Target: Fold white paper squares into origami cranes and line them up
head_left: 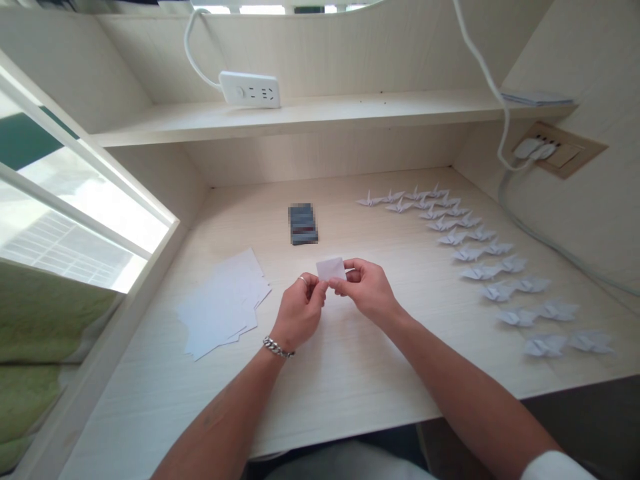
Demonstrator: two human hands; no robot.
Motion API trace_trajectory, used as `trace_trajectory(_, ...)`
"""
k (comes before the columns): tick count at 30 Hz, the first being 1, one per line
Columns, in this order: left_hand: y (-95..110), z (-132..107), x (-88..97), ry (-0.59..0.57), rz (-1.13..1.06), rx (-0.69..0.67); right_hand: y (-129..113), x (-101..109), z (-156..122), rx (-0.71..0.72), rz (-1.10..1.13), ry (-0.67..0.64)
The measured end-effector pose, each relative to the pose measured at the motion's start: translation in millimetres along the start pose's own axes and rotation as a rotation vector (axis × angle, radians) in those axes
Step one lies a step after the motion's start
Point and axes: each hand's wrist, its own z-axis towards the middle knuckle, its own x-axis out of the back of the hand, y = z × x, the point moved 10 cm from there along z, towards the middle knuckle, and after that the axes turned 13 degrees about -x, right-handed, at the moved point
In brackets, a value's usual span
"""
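Note:
A small folded piece of white paper [331, 269] is held up off the desk between my two hands. My left hand [303, 307], with a ring and a chain bracelet, pinches its lower left corner. On the other side my right hand [367, 288] grips the right edge between thumb and fingers. To the left lies a loose pile of white paper sheets [220, 307], fanned unevenly. Folded white paper cranes [480, 272] stand in rows along the right side of the desk.
A dark, pixelated object [303, 225] lies beyond my hands on the desk [350, 413]. A power strip [250, 90] rests on the shelf [320, 120]. White plugs sit in a wall socket [563, 150] at right, with cables hanging. A window [65, 180] borders the left side.

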Motion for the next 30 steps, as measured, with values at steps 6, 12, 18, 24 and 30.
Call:
trace_trajectory(6, -3.5, 1.9, 5.2, 0.033, -0.044, 0.022, -1.2, 14.0, 5.0, -0.002, 0.07, 0.026)
trace_trajectory(12, -3.2, 2.7, 7.6, 0.07, -0.054, 0.05, 1.9, 14.8, 6.8, -0.046, 0.243, 0.022)
trace_trajectory(18, -7.2, 1.9, -3.5, 0.02, -0.162, 0.054, 11.7, -12.9, 5.6, -0.058, 0.057, -0.114)
trace_trajectory(24, -6.6, 2.9, -6.6, -0.074, -0.174, 0.019, 12.2, -12.3, 3.7, -0.072, -0.04, -0.133)
trace_trajectory(30, -11.1, 1.7, -6.1, -0.046, -0.283, 0.107, 12.6, -12.7, 2.9, -0.082, 0.038, -0.133)
